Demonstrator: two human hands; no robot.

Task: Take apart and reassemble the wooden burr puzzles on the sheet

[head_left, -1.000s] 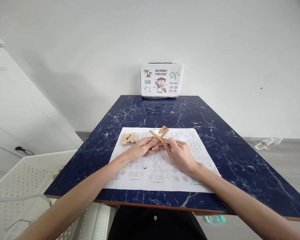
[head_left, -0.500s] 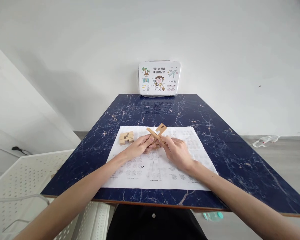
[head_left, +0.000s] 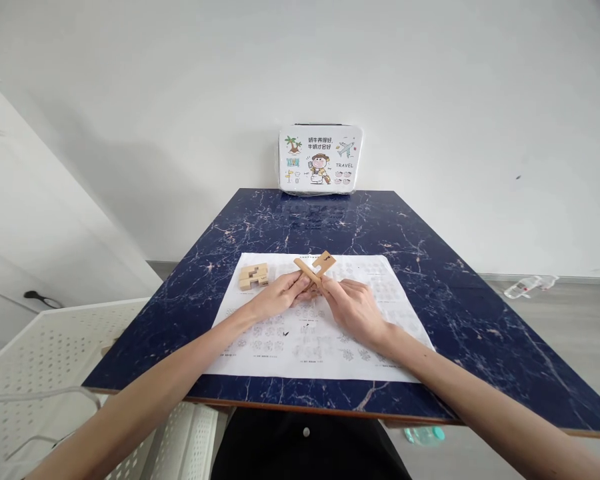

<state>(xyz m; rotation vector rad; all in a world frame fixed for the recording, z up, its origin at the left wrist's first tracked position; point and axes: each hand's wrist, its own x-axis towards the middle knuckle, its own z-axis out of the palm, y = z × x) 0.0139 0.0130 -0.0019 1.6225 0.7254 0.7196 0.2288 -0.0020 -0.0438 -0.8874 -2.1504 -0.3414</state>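
Between my hands are two notched wooden puzzle pieces that cross each other above the paper. A flat numbered wooden piece, with a cut-out in its side, points up and away; its lower end is in the fingers of my left hand. Lying across it is a narrow wooden piece, pinched at its near end by my right hand. Both hands are closed, and where the pieces meet is partly hidden by fingers. Left of my left hand, a small group of notched wooden pieces lies on the printed sheet.
The sheet covers the near part of a dark blue marbled table. A white cartoon-printed case stands at the far edge against the wall. On the left is a white perforated rack with a cable. Plastic bottles lie on the floor at right.
The numbered piece has turned slightly and shifted a little to the right, along with the narrow piece. Both hands keep their hold, and the pieces on the sheet stay in place.
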